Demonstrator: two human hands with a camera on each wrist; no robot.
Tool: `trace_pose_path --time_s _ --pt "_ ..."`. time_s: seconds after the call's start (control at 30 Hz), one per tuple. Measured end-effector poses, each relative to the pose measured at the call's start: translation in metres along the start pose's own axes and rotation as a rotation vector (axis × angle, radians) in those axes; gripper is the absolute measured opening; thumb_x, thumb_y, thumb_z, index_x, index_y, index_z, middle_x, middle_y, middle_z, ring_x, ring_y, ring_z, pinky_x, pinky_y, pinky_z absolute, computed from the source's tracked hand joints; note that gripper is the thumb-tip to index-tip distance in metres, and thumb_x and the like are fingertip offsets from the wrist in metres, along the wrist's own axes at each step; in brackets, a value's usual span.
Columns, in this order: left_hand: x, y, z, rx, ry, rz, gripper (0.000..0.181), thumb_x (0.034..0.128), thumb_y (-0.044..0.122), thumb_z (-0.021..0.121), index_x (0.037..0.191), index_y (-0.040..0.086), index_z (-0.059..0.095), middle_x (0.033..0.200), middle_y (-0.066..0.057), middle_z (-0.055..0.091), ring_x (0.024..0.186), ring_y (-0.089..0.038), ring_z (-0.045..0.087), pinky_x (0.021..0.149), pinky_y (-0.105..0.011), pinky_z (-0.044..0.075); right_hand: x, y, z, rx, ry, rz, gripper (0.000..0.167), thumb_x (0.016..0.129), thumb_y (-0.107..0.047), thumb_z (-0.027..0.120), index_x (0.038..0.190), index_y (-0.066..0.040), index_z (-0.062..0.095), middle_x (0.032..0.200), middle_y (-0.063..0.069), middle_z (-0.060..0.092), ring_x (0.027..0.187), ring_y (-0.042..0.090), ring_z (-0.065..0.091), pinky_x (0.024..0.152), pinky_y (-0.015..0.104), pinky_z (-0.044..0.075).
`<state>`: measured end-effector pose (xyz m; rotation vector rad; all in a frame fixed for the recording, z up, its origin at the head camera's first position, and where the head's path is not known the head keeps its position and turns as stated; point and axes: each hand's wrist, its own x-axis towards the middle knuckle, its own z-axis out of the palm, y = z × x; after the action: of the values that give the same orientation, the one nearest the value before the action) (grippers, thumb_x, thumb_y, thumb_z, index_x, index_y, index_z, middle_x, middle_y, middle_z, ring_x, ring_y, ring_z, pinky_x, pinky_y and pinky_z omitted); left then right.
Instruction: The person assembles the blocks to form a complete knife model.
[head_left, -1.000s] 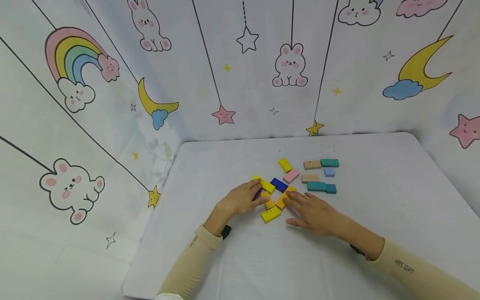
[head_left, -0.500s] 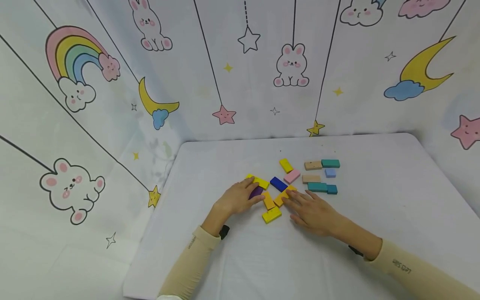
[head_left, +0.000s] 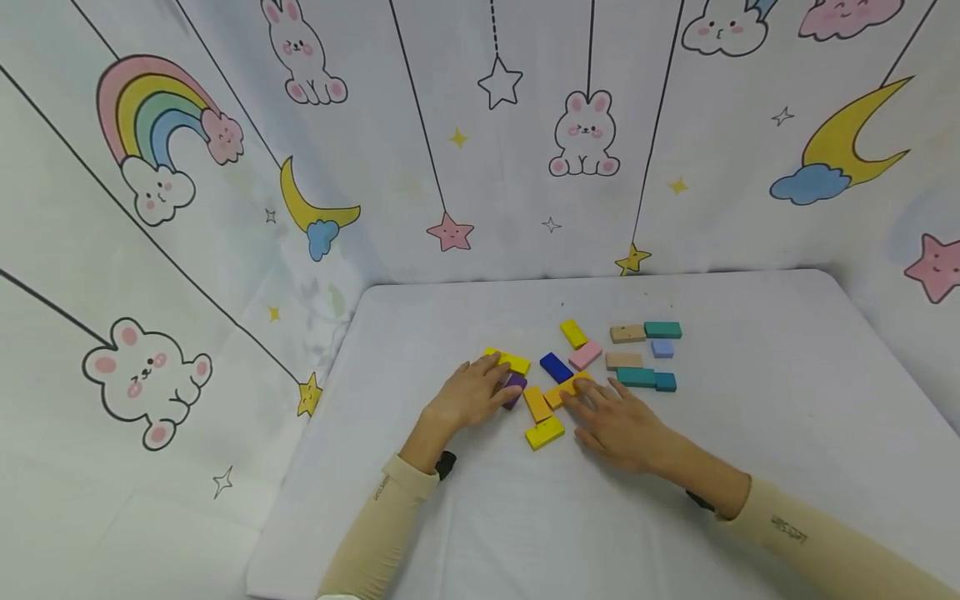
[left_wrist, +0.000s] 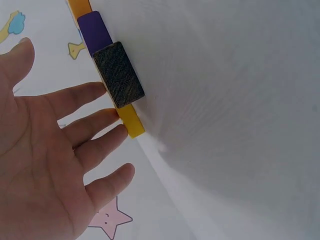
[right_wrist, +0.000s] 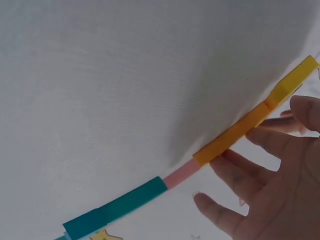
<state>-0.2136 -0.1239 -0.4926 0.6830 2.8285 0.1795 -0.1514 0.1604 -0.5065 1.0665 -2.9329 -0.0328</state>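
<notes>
My left hand (head_left: 467, 396) lies over the left of a cluster of coloured wooden blocks. Its spread fingertips touch a yellow block (head_left: 513, 363), and a purple block (head_left: 516, 381) shows by the thumb. In the left wrist view a dark block (left_wrist: 119, 75) sits in front of the fingers; from the head it is hidden. My right hand (head_left: 618, 427), palm down with fingers extended, touches an orange block (head_left: 557, 395). Between the hands are another orange block (head_left: 536, 405), a yellow block (head_left: 545, 433) in front of it and a dark blue block (head_left: 556, 367).
Behind the hands lie a pink block (head_left: 585, 356) and a yellow block (head_left: 573, 334). Farther right are tan blocks (head_left: 627, 334), teal blocks (head_left: 636, 377) and a light blue block (head_left: 662, 349). A white cloth covers the table (head_left: 750, 433); a patterned curtain (head_left: 510, 183) hangs behind.
My left hand has slid slightly left, moving the yellow block left; more of the purple block shows. The orange block at my right fingers has shifted left and turned flatter.
</notes>
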Motion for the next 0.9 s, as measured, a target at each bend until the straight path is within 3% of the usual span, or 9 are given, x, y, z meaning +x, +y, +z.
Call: trace_pose_path --time_s 0.17,0.43,0.9 --pt "0.000 -0.001 -0.001 -0.006 -0.002 -0.011 0.070 0.1089 0.061 0.035 0.161 0.015 0.043 0.170 -0.010 0.030 0.156 -0.029 0.030 0.127 -0.053 0.023 0.003 0.000 -0.002 -0.032 0.008 0.007 0.059 0.105 -0.043 0.061 0.154 -0.012 0.052 0.157 0.019 0.048 0.142 0.038 0.050 0.119 0.069 0.029" --pt "0.001 -0.003 0.001 -0.020 0.003 -0.037 0.070 0.1082 0.061 0.038 0.161 0.016 0.042 0.170 -0.010 0.029 0.155 -0.031 0.031 0.127 -0.055 0.023 0.006 -0.003 -0.006 -0.010 0.010 0.021 0.058 0.105 -0.040 0.061 0.152 -0.007 0.054 0.156 0.020 0.050 0.144 0.038 0.048 0.119 0.068 0.030" --pt "0.001 -0.003 -0.003 0.006 0.013 -0.028 0.061 0.1120 0.051 0.038 0.161 0.016 0.042 0.170 -0.009 0.031 0.156 -0.029 0.030 0.126 -0.055 0.025 0.018 -0.001 -0.002 -0.043 0.020 0.030 0.057 0.105 -0.041 0.061 0.151 -0.008 0.055 0.155 0.021 0.051 0.143 0.038 0.049 0.118 0.066 0.033"
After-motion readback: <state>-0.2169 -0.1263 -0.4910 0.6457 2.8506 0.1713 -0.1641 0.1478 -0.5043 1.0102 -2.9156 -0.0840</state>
